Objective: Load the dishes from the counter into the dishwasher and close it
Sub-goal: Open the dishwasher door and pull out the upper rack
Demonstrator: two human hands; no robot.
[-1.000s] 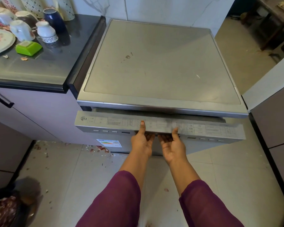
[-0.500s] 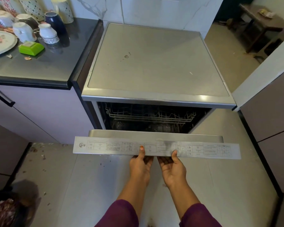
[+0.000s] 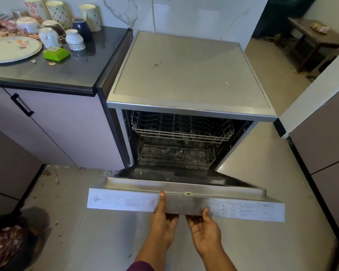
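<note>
The steel dishwasher point(image 3: 188, 75) stands beside the black counter point(image 3: 70, 75). Its door point(image 3: 125, 200) hangs nearly level, and both wire racks point(image 3: 180, 133) inside look bare. My left hand point(image 3: 163, 222) and my right hand point(image 3: 205, 227) grip the door's front edge from below, thumbs on the control strip. On the counter at the far left sit a large white plate point(image 3: 10, 49), a green square dish point(image 3: 56, 53), several upturned cups point(image 3: 73, 39) and tall patterned mugs point(image 3: 58, 13).
A dark bin point(image 3: 6, 245) with scraps stands on the floor at lower left. Crumbs litter the tiles near the cabinet base. Tall cabinets point(image 3: 325, 133) flank the right side. A wooden table point(image 3: 309, 34) stands in the far room.
The door has swung down from barely ajar to nearly level, baring both racks. Both hands came down with its edge.
</note>
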